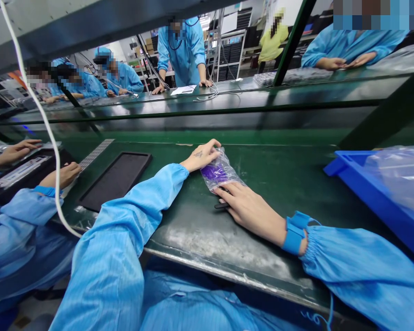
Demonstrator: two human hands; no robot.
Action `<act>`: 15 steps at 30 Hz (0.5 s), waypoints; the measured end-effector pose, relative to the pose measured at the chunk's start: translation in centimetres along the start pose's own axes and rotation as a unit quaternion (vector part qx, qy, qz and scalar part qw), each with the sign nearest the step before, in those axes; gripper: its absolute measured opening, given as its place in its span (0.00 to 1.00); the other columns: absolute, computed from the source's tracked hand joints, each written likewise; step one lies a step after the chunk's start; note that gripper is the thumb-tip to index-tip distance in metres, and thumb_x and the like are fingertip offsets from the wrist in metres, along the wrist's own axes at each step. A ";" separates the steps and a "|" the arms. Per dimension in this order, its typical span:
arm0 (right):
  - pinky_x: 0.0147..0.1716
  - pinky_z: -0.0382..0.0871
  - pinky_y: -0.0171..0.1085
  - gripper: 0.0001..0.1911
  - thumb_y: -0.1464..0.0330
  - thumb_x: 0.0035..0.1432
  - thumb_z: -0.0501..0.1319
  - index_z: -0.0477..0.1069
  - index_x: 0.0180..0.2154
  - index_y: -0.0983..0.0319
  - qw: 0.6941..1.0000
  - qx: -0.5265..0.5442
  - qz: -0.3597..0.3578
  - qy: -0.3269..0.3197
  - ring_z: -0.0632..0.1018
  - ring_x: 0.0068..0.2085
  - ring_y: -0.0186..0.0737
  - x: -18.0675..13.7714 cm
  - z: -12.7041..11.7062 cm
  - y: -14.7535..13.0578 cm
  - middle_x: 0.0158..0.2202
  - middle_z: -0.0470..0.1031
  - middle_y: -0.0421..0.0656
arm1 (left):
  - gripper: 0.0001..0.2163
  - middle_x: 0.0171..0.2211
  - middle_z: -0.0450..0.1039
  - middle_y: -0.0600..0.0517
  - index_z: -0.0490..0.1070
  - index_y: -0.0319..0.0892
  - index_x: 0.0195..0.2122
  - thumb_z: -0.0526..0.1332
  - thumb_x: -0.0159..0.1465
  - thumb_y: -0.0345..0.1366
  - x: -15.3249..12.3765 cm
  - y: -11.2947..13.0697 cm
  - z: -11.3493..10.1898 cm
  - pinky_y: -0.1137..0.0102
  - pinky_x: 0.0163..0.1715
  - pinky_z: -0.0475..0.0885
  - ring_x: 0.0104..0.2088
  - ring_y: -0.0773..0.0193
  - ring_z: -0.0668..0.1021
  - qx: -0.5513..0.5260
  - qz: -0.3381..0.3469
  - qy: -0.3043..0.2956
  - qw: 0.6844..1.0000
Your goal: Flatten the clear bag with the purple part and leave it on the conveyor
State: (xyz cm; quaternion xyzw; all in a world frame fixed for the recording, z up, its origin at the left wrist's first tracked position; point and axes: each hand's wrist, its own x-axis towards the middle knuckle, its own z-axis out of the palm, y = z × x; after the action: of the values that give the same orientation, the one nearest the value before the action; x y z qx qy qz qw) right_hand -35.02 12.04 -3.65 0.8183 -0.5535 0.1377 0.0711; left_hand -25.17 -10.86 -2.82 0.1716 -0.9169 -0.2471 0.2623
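A clear plastic bag with something purple in it lies on the green worktop, between my two hands. My left hand grips the bag's far left edge, fingers curled over it. At the near side, my right hand rests against the bag with its fingers over the plastic. A thin black tool pokes out from under those fingers; its kind cannot be made out. A blue band circles my right wrist.
To the left lies a black tray; beyond it a co-worker's hands are at a black case. A blue bin holding clear plastic bags stands at the right. A white cable hangs down on the left.
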 end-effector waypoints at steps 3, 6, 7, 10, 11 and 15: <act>0.51 0.73 0.52 0.20 0.79 0.65 0.60 0.67 0.58 0.68 1.000 -0.001 -0.003 0.002 0.69 0.55 0.55 0.0 0.1 0.0 0.55 0.68 0.51 | 0.03 0.36 0.74 0.52 0.71 0.38 0.43 0.60 0.69 0.29 0.2 -0.3 0.4 0.70 0.41 0.66 0.39 0.60 0.75 0.063 0.018 -0.004 0.998; 0.54 0.72 0.54 0.20 0.78 0.65 0.57 0.67 0.58 0.70 1.000 -0.003 -0.011 0.022 0.68 0.57 0.57 0.1 0.3 0.2 0.58 0.66 0.54 | 0.03 0.40 0.74 0.50 0.71 0.40 0.41 0.58 0.71 0.30 0.8 -1.0 0.8 0.68 0.45 0.64 0.42 0.58 0.74 0.117 0.050 0.017 0.992; 0.55 0.71 0.54 0.19 0.78 0.65 0.56 0.67 0.57 0.71 0.999 0.000 -0.012 0.035 0.68 0.58 0.56 0.2 0.4 0.4 0.59 0.66 0.54 | 0.03 0.41 0.74 0.50 0.71 0.41 0.42 0.58 0.72 0.30 1.1 -1.2 1.0 0.67 0.46 0.64 0.43 0.57 0.73 0.128 0.057 0.022 0.990; 0.55 0.73 0.51 0.18 0.77 0.66 0.51 0.68 0.56 0.70 0.997 0.010 0.001 0.074 0.70 0.58 0.54 0.6 0.5 1.4 0.59 0.66 0.55 | 0.06 0.44 0.74 0.50 0.71 0.42 0.46 0.55 0.73 0.31 1.8 -1.6 1.3 0.67 0.47 0.64 0.45 0.57 0.73 0.154 0.070 0.020 0.985; 0.54 0.74 0.51 0.19 0.78 0.66 0.51 0.69 0.56 0.70 0.997 0.008 0.008 0.080 0.70 0.57 0.54 0.8 0.5 1.7 0.59 0.67 0.54 | 0.06 0.45 0.74 0.50 0.71 0.42 0.47 0.55 0.74 0.31 2.0 -1.7 1.4 0.66 0.48 0.64 0.45 0.57 0.73 0.164 0.072 0.016 0.984; 0.54 0.74 0.52 0.22 0.80 0.60 0.54 0.69 0.56 0.72 0.998 -0.035 0.033 0.046 0.72 0.55 0.57 2.5 0.7 2.6 0.57 0.69 0.56 | 0.09 0.46 0.73 0.50 0.71 0.41 0.49 0.53 0.74 0.30 2.1 -2.0 1.1 0.66 0.48 0.63 0.47 0.57 0.72 0.212 0.091 -0.002 0.973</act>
State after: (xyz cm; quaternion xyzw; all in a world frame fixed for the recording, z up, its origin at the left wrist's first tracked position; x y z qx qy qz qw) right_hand -36.48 8.67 -3.62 0.7894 -0.5808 0.1579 0.1208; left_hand -27.10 -13.01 -3.87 0.1390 -0.9606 -0.0222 0.2395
